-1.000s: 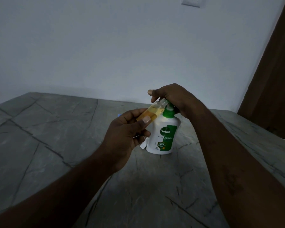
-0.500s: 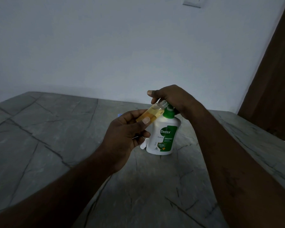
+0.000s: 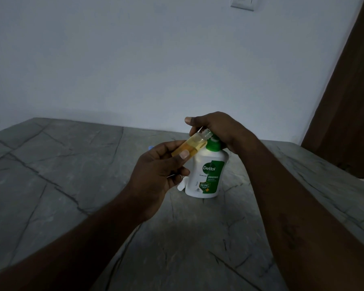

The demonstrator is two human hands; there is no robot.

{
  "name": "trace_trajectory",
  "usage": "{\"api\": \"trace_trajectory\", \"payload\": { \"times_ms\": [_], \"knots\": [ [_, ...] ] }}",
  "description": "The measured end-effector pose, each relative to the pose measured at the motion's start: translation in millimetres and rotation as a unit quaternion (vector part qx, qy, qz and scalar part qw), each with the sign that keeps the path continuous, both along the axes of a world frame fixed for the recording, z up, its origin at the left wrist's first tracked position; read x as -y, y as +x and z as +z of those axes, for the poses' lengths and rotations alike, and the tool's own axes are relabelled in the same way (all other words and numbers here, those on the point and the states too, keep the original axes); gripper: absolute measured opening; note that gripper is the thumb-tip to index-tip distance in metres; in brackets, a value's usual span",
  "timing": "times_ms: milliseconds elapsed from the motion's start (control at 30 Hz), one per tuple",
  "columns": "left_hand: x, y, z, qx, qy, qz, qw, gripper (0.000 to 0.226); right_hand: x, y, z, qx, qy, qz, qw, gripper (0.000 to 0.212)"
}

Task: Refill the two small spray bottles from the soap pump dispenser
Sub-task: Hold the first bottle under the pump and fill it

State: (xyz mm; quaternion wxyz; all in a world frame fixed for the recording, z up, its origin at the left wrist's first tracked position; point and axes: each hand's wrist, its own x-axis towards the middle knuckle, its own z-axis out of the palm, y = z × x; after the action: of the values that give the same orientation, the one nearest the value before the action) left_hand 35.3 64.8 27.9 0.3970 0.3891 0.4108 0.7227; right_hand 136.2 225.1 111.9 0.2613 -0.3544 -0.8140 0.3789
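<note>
Left hand (image 3: 156,171): mine, pinching the small spray bottle (image 3: 189,145) between thumb and fingers, with the thumb lying along its side.
Spray bottle: clear, with amber liquid in it and no cap. It is tilted, and its open neck points toward 1 o'clock, right up by the pump. My fingers hide the lower end.
Right hand (image 3: 216,129): mine, fingers curled down over the pump head and thumb sticking out toward 9 o'clock.
Soap dispenser (image 3: 206,175): white with a green label and collar, standing upright on the table (image 3: 72,185). My right hand hides the pump head and spout completely.
Neck and spout: they meet under my palm. I cannot tell whether soap is coming out.
White piece (image 3: 180,186): at 9 o'clock of the dispenser's base, touching or just beside it. It is half behind my left hand, possibly a cap.
Blue bit (image 3: 150,147): on the table at 11 o'clock of my left hand, mostly hidden and too small to identify.
Switch plate (image 3: 242,3): on the wall at 12 o'clock, cut off by the top edge.
Brown panel (image 3: 349,91): at 3 o'clock, cut off at the right edge.
</note>
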Motion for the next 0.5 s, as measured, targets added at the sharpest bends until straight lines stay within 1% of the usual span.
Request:
{"api": "trace_trajectory", "payload": {
  "times_ms": [200, 367, 500],
  "knots": [
    [0.2, 0.7, 0.6, 0.001, -0.005, 0.003, 1.000, 0.047, 2.7, 1.2, 3.3, 0.008, 0.033, -0.004, 0.999, 0.045],
    [0.0, 1.2, 1.6, 0.003, -0.001, -0.004, 1.000, 0.048, 2.9, 2.0, 6.9, -0.004, 0.049, -0.014, 0.999, 0.043],
    [-0.7, 0.4, 1.1, 0.024, 0.006, -0.015, 1.000, 0.047, 3.3, 1.5, 6.9, -0.007, 0.048, -0.016, 0.999, 0.042]
  ]
}}
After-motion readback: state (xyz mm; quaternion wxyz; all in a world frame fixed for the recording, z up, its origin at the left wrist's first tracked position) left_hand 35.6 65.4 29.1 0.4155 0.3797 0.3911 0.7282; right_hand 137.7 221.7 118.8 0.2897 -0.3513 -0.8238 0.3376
